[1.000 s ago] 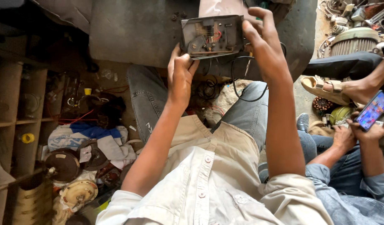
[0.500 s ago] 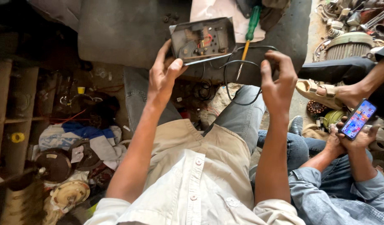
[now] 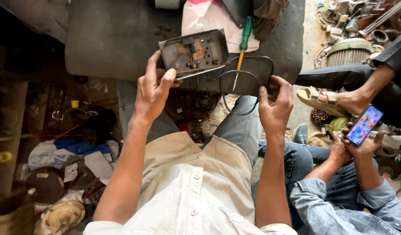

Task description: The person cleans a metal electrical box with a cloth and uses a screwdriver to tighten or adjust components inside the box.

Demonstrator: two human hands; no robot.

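left hand [image 3: 152,93]: gripping the lower left corner of the open metal box [image 3: 194,54], fingers curled around its edge, thumb lying on the rim.
metal box: tilting on the front edge of the dark bench [image 3: 109,39], open side facing the camera, showing wiring and small parts inside.
right hand [image 3: 276,106]: closing loosely on the black cable [image 3: 248,82], thumb up, fingers pinching the loop at its right side.
black cable: looping out from the box and hanging over the bench edge above the knee.
screwdriver [image 3: 243,45]: green handle, lying on the bench just right of the box, tip pointing down into the cable loop, neither hand touching it.
pale cloth [image 3: 207,17]: lying on the bench behind the box.
second person: sitting at right in denim, both hands holding a phone [image 3: 363,125].
third person: sandalled foot [image 3: 324,99] resting near the bench's right end.
floor left: clutter of round metal parts [image 3: 63,215] and rags.
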